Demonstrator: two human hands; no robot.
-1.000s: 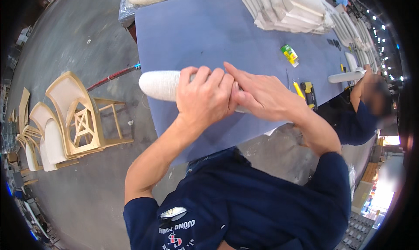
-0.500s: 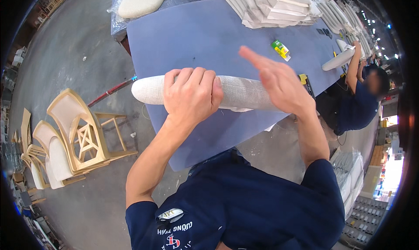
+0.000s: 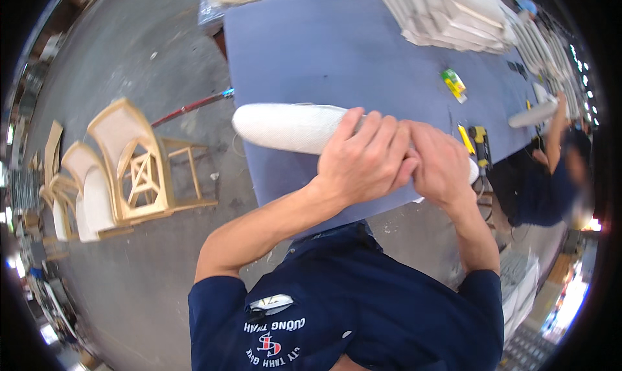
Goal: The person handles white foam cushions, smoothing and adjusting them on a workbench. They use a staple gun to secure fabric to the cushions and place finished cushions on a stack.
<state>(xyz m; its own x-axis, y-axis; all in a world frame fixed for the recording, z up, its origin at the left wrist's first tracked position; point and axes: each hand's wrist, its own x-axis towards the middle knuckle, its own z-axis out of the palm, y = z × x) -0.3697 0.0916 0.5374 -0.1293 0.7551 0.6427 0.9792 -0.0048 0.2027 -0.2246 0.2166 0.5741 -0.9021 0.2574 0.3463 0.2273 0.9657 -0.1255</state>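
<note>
I have the left hand [image 3: 364, 156] and right hand [image 3: 442, 158] side by side, both gripping the pad [image 3: 285, 127] between its ends. From my end it looks whitish, long and round-ended, its cloth finely woven, jutting out past both hands. Beyond them spreads the bluish bench [image 3: 311, 53]; to their right, a yellow-black tool [image 3: 480, 144]; well left, wooden chairs [image 3: 163, 183].

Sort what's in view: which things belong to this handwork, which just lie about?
In use:
cream pad, gripped by left hand and right hand
blue table underneath

Seemingly lying about:
green-yellow packet
slim yellow tool
yellow-black tool
wooden chairs
stacked pads, perhaps related
</note>
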